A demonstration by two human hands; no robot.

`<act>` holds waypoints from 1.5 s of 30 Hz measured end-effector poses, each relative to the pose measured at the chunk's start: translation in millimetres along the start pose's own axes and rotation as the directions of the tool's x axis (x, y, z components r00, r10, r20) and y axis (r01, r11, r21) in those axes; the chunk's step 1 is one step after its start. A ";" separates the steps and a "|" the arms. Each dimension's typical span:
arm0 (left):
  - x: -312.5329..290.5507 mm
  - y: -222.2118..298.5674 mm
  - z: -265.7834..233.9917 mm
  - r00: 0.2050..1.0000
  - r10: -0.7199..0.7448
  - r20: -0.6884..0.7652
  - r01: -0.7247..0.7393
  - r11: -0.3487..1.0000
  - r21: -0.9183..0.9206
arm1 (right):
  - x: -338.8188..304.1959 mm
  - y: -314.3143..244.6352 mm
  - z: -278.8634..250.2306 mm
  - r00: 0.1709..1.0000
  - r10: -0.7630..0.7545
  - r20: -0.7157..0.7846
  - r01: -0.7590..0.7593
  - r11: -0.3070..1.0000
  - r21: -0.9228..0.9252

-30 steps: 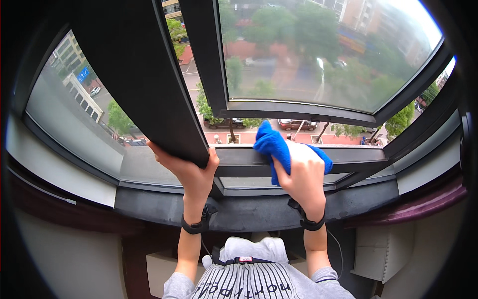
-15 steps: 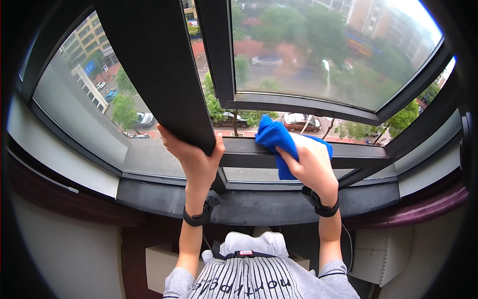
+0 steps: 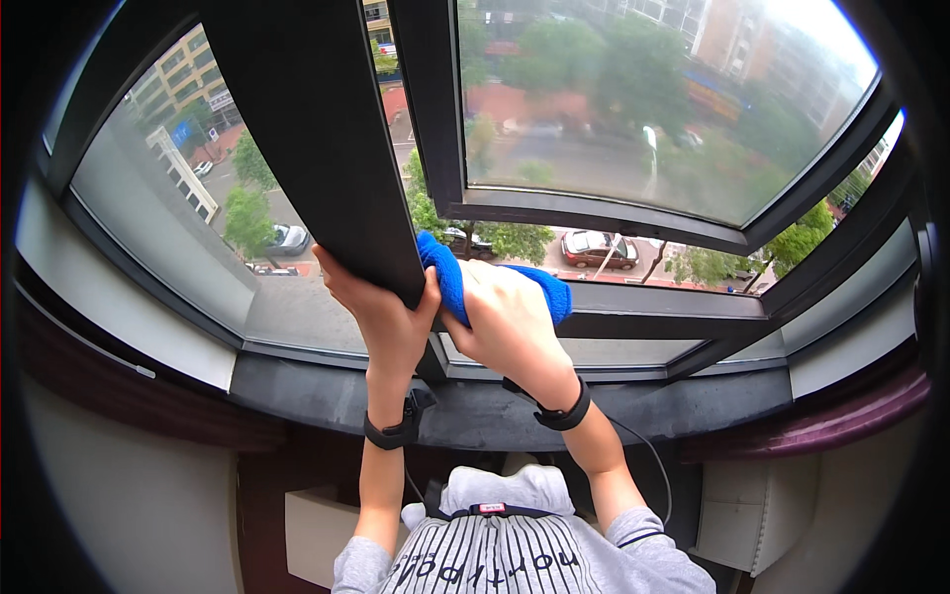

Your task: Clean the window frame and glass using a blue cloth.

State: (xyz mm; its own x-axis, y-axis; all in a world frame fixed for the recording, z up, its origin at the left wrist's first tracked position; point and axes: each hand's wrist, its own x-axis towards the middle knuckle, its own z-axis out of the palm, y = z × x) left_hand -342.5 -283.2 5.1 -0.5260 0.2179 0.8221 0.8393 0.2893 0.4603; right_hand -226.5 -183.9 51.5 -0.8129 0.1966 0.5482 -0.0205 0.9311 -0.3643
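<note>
My left hand (image 3: pixel 381 312) is wrapped round the lower part of a wide dark window post (image 3: pixel 317 148), thumb on its right side. Close beside it, my right hand (image 3: pixel 510 322) grips a bunched blue cloth (image 3: pixel 450 277). The cloth lies on the lower window frame bar (image 3: pixel 663 309), at the corner where the bar meets the post. Part of it sticks out to the right of my knuckles. Both wrists wear black straps. My right fingertips are hidden behind the hand and cloth.
An outward-opened window sash (image 3: pixel 614 210) with hazy glass stands beyond the bar. A dark stone sill (image 3: pixel 633 406) runs below the frame. Purple curtains (image 3: pixel 821 421) hang at both sides. Outside, far below, are a street, trees and parked cars (image 3: pixel 599 249). A white cabinet (image 3: pixel 737 510) stands at lower right.
My right hand has slid left along the lower frame bar with the blue cloth, up to the post beside my left hand. The left hand has kept its hold on the post.
</note>
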 end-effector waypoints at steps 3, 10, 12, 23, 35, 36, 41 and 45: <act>0.8 0.4 6.8 1.000 -0.028 0.004 0.028 0.999 -0.033 | -3.5 13.1 6.3 0.999 -0.012 -0.039 0.013 1.000 0.025; 2.7 3.1 7.2 0.996 -0.056 -0.069 0.048 0.993 -0.110 | -39.3 47.1 -58.0 0.999 -0.027 0.029 0.029 0.999 -0.038; 2.7 4.3 4.9 0.994 -0.079 -0.068 0.073 0.994 -0.087 | -61.1 64.2 -90.6 1.000 -0.002 -0.023 0.000 0.996 -0.087; -1.4 5.1 1.2 0.991 -0.107 -0.080 0.100 0.991 -0.089 | -128.3 118.5 -166.8 0.968 0.238 -0.077 -0.250 0.941 -0.228; 2.7 6.5 5.2 0.996 -0.064 -0.068 0.059 0.996 -0.073 | -88.8 106.4 -99.6 0.996 -0.049 -0.076 0.045 0.998 -0.052; 3.9 4.8 4.7 0.996 -0.060 -0.064 0.054 0.995 -0.081 | -97.5 114.5 -113.9 0.996 -0.021 -0.088 0.015 0.998 -0.068; -1.3 21.7 0.5 0.986 -0.112 -0.121 0.095 0.985 -0.142 | -160.5 160.8 -202.2 0.964 0.224 -0.141 -0.251 0.943 -0.218; -34.7 70.8 21.6 0.961 -0.196 -0.196 0.190 0.981 -0.046 | -177.2 172.5 -216.9 0.937 0.274 -0.216 -0.320 0.921 -0.220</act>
State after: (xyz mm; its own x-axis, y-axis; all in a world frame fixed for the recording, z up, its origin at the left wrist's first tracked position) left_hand -267.8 -250.2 1.9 -0.6426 -0.0301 0.7656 0.7294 0.2818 0.6233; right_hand 40.2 8.6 54.9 -0.6417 0.5060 0.5763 0.3697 0.8625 -0.3456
